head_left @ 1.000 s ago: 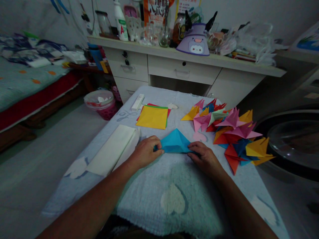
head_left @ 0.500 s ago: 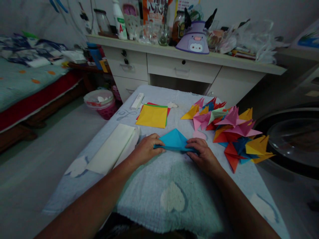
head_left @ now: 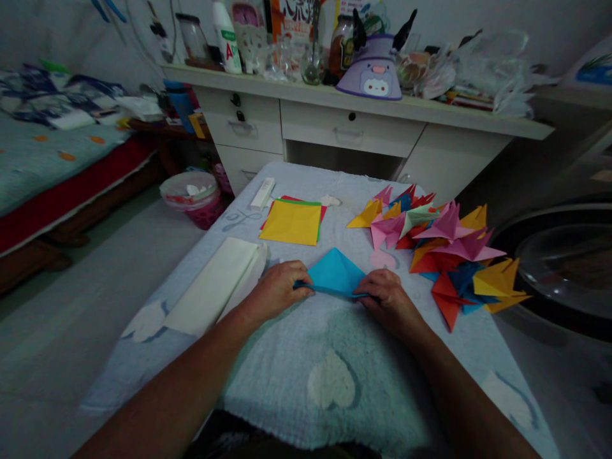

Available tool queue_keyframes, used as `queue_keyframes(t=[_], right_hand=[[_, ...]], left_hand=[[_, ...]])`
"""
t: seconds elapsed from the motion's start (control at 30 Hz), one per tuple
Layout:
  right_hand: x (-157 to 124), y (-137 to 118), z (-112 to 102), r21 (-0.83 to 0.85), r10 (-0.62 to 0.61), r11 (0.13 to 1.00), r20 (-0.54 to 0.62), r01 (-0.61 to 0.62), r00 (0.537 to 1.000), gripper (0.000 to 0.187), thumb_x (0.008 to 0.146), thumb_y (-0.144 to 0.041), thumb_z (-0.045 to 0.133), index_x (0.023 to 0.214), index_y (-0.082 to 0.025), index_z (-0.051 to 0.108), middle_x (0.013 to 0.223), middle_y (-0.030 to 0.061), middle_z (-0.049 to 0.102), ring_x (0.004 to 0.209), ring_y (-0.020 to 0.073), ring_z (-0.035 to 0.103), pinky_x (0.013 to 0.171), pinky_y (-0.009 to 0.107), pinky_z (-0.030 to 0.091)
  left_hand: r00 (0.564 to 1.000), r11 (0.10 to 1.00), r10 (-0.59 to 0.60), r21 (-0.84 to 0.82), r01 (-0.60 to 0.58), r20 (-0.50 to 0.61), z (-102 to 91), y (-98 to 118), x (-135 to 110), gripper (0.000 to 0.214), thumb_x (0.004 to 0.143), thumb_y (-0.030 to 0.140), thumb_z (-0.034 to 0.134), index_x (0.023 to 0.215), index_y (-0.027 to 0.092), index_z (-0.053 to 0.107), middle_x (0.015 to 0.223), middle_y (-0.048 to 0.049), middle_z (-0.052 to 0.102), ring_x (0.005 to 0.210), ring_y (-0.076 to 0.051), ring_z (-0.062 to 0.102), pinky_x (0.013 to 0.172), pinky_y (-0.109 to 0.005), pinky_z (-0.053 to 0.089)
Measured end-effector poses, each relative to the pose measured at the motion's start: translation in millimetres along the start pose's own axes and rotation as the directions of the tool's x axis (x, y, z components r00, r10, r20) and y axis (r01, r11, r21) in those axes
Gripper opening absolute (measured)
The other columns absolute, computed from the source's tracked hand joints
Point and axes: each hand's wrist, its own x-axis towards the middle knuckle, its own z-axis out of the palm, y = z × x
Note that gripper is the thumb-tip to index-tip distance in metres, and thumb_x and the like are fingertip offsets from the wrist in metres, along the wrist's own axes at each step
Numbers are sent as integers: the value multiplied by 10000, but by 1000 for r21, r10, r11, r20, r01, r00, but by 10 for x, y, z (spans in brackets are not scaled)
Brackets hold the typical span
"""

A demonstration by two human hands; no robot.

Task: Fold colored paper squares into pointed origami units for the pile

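I have one blue folded paper (head_left: 335, 275) lying on the tabletop (head_left: 329, 344), centred between two hands. Left hand (head_left: 277, 290): fingers closed, pinching the paper's left corner. Right hand (head_left: 389, 296): fingers closed on its right corner. Behind it lies one flat sheet stack (head_left: 292, 222), yellow on top. To the right is one pile of folded pieces (head_left: 444, 252), overlapping too much to count.

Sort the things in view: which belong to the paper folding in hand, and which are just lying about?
In hand: blue paper, pinched at both ends by left hand and right hand; stack of coloured sheets; pile of folded pieces.
Lying about: white folded cloth; white box; pink bin; purple lamp on the desk.
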Motion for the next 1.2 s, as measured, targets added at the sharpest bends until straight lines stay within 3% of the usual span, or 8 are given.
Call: queue_keyframes(t=[0.23, 0.4, 0.5, 0.67, 0.83, 1.0, 1.1, 1.2], right_hand=[[55, -48, -73, 42, 185, 981, 98, -189, 978, 192, 904, -287, 581, 743, -190, 617, 744, 34, 630, 765, 192, 544, 755, 346, 384], [73, -96, -51, 59, 350, 934, 53, -353, 935, 112, 866, -284, 590, 914, -200, 647, 773, 26, 612, 784, 207, 545, 761, 344, 380], [81, -110, -22, 59, 391, 918, 19, -392, 920, 175, 861, -305, 589, 986, -196, 646, 778, 24, 603, 772, 205, 549, 754, 344, 381], [95, -128, -7, 29, 404, 914, -10, -404, 915, 201, 857, -339, 583, 976, -192, 651, 791, 36, 621, 786, 215, 560, 783, 374, 389], [88, -147, -18, 79, 369, 928, -68, -364, 927, 250, 819, -316, 607, 1037, -196, 623, 1001, 91, 650, 977, 268, 569, 883, 436, 411], [40, -199, -63, 279, 304, 918, -37, -282, 952, 709, 803, -307, 624, 1438, -219, 322, 1418, 139, 457, 1315, 302, 416, 1075, 503, 330], [16, -241, -106, 400, 303, 870, 28, -289, 953, 810, 825, -402, 644, 1499, -254, 219, 1416, 127, 452, 1303, 296, 434, 1065, 490, 354], [25, -270, -152, 452, 347, 829, 48, -330, 937, 731, 820, -460, 665, 1449, -258, 352, 1298, 107, 531, 1198, 281, 510, 1015, 452, 400]], left_hand=[[998, 999, -45, 14, 45, 33, -30, -44, 7, 212, 843, 337, 621, 716, 169, 647, 744, -1, 607, 710, -156, 567, 638, -255, 358], [995, 996, -87, -30, 88, 42, -45, -20, 5, 255, 863, 349, 560, 690, 167, 596, 689, 11, 561, 673, -152, 539, 611, -250, 334], [990, 985, -138, -102, 138, 8, -35, 14, 0, 128, 836, 295, 581, 893, 184, 610, 718, 26, 583, 689, -152, 553, 618, -246, 344], [978, 962, -205, -192, 195, -33, -11, 12, 6, 569, 756, 214, 645, 1303, 196, 485, 755, 39, 580, 711, -151, 566, 644, -248, 374], [990, 953, -138, -269, 139, 20, -19, 22, 18, 286, 745, 201, 622, 1026, 180, 667, 812, 8, 610, 761, -151, 552, 690, -259, 398], [993, 926, -120, -359, 117, 13, -14, 120, 6, 241, 730, 185, 603, 963, 171, 664, 731, 35, 518, 696, -123, 488, 641, -238, 369], [994, 899, -111, -424, 104, 10, 6, 150, -10, 238, 723, 176, 596, 955, 169, 646, 703, 50, 458, 664, -108, 453, 622, -232, 352], [995, 871, -99, -480, 101, 29, 15, 153, -24, 234, 730, 179, 592, 960, 168, 632, 686, 60, 421, 637, -98, 420, 602, -228, 333]])
